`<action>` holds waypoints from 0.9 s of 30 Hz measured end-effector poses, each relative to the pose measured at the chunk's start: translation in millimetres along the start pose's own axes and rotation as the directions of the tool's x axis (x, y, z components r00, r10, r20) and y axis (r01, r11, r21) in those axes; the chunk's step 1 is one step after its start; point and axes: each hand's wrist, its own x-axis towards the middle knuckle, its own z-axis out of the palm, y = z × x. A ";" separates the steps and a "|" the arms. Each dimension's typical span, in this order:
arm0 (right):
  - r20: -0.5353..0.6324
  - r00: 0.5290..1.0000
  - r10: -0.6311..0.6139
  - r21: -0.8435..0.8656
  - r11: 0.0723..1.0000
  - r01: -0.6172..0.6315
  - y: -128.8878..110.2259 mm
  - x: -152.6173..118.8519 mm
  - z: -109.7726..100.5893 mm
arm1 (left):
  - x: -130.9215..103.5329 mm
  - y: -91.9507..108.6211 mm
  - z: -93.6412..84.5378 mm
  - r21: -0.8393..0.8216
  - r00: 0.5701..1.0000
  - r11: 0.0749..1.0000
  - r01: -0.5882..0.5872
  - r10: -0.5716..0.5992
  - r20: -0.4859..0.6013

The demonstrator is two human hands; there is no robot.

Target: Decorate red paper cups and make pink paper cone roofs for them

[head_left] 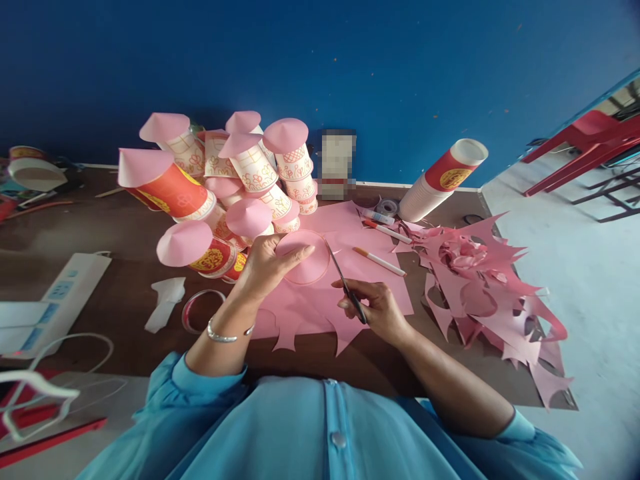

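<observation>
My left hand (pixel 270 265) is closed on a round pink paper disc (pixel 306 267), with the thumb lying across its face. A darker outline runs around the disc's rim. In my right hand (pixel 377 308) is a pair of scissors (pixel 350 293), its fingers wrapped round the dark handles. The blades point up and away, their tips beside the disc's right edge. Beneath both hands lie larger pink paper sheets (pixel 390 287) with cut, jagged edges near me.
Several decorated paper-cup towers with pink cone tops (pixel 250 217) stand at the back left. Pink scraps (pixel 480 293) heap at the right, near a cup stack (pixel 443 180). Markers (pixel 380 261) and a tape roll (pixel 388 207) lie between. A power strip (pixel 75 287) is at left.
</observation>
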 end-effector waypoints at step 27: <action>-0.031 1.000 -0.001 0.022 1.000 0.002 -1.5 -0.3 -1.1 | -1.6 5.1 -0.1 -0.020 0.999 0.999 0.041 -0.041 -0.005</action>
